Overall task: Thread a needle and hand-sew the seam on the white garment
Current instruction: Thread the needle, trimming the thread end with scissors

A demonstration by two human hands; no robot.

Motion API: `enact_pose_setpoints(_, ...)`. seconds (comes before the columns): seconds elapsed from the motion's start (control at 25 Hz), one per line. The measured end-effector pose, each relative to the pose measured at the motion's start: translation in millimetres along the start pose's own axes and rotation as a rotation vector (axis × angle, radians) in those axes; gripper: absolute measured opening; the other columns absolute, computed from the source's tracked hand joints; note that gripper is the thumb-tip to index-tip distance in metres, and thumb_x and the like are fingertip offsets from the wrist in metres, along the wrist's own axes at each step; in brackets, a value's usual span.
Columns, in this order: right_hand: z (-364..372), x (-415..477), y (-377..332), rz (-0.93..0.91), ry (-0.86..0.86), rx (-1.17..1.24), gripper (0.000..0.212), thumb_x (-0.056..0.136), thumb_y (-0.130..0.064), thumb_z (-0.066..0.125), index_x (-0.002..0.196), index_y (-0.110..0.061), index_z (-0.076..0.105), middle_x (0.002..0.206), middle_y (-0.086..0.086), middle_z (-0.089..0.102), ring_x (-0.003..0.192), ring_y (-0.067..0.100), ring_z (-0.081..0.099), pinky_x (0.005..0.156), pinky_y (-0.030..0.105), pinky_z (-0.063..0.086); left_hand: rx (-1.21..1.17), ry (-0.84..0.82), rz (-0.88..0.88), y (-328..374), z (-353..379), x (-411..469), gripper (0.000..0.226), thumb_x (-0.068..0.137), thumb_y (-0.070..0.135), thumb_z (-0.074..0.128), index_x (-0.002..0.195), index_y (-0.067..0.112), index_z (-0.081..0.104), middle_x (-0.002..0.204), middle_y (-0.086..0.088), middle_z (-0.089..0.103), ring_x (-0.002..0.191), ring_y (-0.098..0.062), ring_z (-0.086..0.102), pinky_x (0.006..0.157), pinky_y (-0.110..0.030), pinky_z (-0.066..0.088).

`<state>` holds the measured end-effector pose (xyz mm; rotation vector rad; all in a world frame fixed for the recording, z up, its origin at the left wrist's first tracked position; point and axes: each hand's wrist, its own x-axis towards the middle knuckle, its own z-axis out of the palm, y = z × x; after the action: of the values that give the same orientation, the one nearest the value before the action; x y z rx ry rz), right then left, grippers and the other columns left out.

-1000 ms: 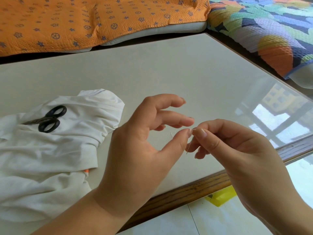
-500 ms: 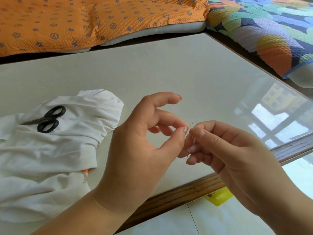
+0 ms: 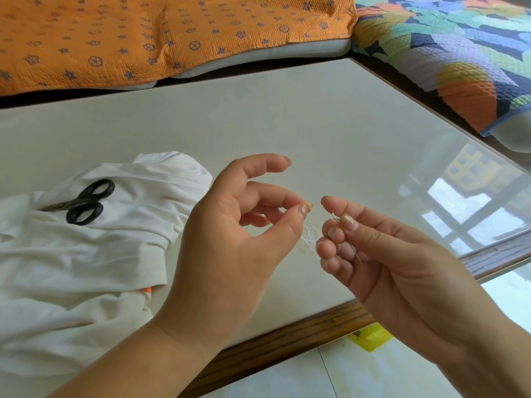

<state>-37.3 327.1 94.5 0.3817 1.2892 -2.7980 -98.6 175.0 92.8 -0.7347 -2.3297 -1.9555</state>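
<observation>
Hands pulled apart since before: left hand pinches fine white thread; fingers of right hand grip thin steel needle. Likely still threading; next, steer thread tip into eye. At left on glossy beige worktop lies crumpled white garment.

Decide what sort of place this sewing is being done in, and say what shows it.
Most likely a home sitting room, not a workshop: a glass-topped table with a wooden edge, an orange quilted cushion and a multicoloured cushion along its far sides, and household scissors lying on the white garment.
</observation>
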Motion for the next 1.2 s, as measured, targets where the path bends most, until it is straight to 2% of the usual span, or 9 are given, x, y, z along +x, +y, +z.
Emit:
enact_pose_setpoints(0.2,-0.6,-0.4,0.2,-0.016,0.006,-0.008,0.024,0.072,-0.006,0.059,0.085,-0.009,0.078,0.065,0.007,0.059,0.057,0.019,0.064,0.055,0.021,0.054,-0.025,-0.006,-0.038,1.8,-0.1,0.8,0.035,0.082,0.026,0.072,0.111,0.039,0.056,0.086,0.015,0.074,0.085,-0.008,0.067,0.076,-0.011,0.047)
enact_pose_setpoints(0.32,-1.1,-0.2,2.7,-0.076,0.027,-0.065,0.021,0.071,-0.006,0.062,0.086,-0.009,0.076,0.066,0.010,0.060,0.060,0.021,0.065,0.055,0.021,0.054,-0.089,0.023,-0.139,-1.0,0.3,0.9,0.038,0.082,0.029,0.077,0.111,0.041,0.057,0.093,0.014,0.073,0.088,-0.008,0.067,0.075,-0.015,0.049)
enact_pose_setpoints(0.44,-1.9,-0.4,5.8,-0.240,0.079,-0.240,0.021,0.063,-0.017,0.070,0.084,-0.020,0.075,0.068,0.010,0.064,0.068,0.023,0.069,0.060,0.021,0.052,-0.159,0.138,-0.285,-9.7,5.2,-8.1,0.038,0.066,0.047,0.075,0.100,0.041,0.060,0.094,0.010,0.068,0.092,-0.007,0.066,0.082,-0.033,0.054)
enact_pose_setpoints(0.52,-1.6,-1.3,7.2,-0.359,0.120,-0.335,0.021,0.063,-0.021,0.072,0.084,-0.024,0.075,0.071,0.008,0.068,0.074,0.023,0.070,0.064,0.020,0.052,-0.174,0.088,-0.365,-9.8,10.7,-17.0,0.037,0.058,0.053,0.068,0.090,0.035,0.064,0.089,0.005,0.070,0.090,-0.012,0.067,0.083,-0.040,0.053)
enact_pose_setpoints(0.64,-1.1,-2.7,8.4,-0.474,0.168,-0.365,0.020,0.065,-0.017,0.072,0.085,-0.023,0.075,0.074,0.010,0.071,0.078,0.023,0.071,0.072,0.020,0.053,-0.225,-0.137,-0.410,-2.0,19.3,-23.5,0.037,0.060,0.052,0.071,0.094,0.036,0.071,0.089,0.010,0.075,0.088,-0.005,0.069,0.082,-0.029,0.049)
enact_pose_setpoints(0.72,-0.2,-3.9,9.5,-0.528,0.200,-0.394,0.020,0.067,-0.013,0.071,0.084,-0.023,0.076,0.076,0.010,0.073,0.078,0.023,0.072,0.073,0.019,0.054,-0.300,-0.199,-0.432,0.3,21.7,-20.9,0.031,0.066,0.041,0.081,0.096,0.040,0.074,0.093,0.010,0.077,0.092,-0.004,0.071,0.086,-0.027,0.049)
enact_pose_setpoints(0.8,2.4,-5.1,11.5,-0.565,0.223,-0.414,0.019,0.068,-0.011,0.072,0.083,-0.022,0.076,0.077,0.011,0.074,0.077,0.021,0.073,0.071,0.018,0.054,-0.393,-0.194,-0.478,2.0,21.7,-17.7,0.030,0.065,0.034,0.085,0.094,0.037,0.076,0.093,0.006,0.078,0.094,-0.009,0.072,0.088,-0.029,0.050)
enact_pose_setpoints(0.88,4.2,-5.8,14.4,-0.598,0.245,-0.446,0.019,0.071,-0.007,0.072,0.083,-0.021,0.075,0.079,0.009,0.075,0.078,0.020,0.073,0.071,0.018,0.054,-0.449,-0.173,-0.506,3.9,21.6,-15.6,0.030,0.062,0.032,0.077,0.092,0.032,0.077,0.092,0.002,0.078,0.094,-0.013,0.073,0.086,-0.031,0.051)
enact_pose_setpoints(1.2,5.7,-3.7,21.4,-0.651,0.298,-0.563,0.019,0.073,-0.012,0.074,0.088,-0.024,0.074,0.086,0.003,0.076,0.087,0.019,0.073,0.080,0.026,0.055,-0.425,-0.169,-0.500,6.2,16.4,-12.3,0.036,0.059,0.035,0.075,0.094,0.028,0.077,0.085,-0.003,0.078,0.086,-0.016,0.075,0.086,-0.034,0.052)
